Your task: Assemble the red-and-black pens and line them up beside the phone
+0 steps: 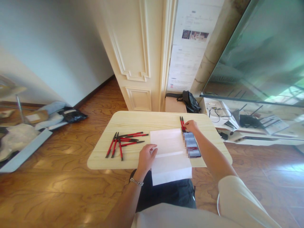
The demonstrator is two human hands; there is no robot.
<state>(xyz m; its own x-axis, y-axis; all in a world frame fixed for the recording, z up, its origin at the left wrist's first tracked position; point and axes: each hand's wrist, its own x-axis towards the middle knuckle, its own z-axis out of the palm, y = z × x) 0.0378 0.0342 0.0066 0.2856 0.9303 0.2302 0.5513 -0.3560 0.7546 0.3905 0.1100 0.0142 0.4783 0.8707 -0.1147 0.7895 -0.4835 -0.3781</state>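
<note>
Pens (131, 144), red and black: most in a loose pile on the left of the table (102, 155), a small set (181, 124) at the far right.

Right hand (191, 126) reaches past the phone (193, 148) to the small set, fingertips drawn together at one pen; cannot tell whether it is gripped. Left hand (146, 155) loosely open, fingers curved over the left edge of the paper (167, 144), perhaps steadying it, as its near end overhangs. Pile partly crossed, so looks unsorted; small set nearly parallel, apparently aligned deliberately. Phone just right of paper.
</note>
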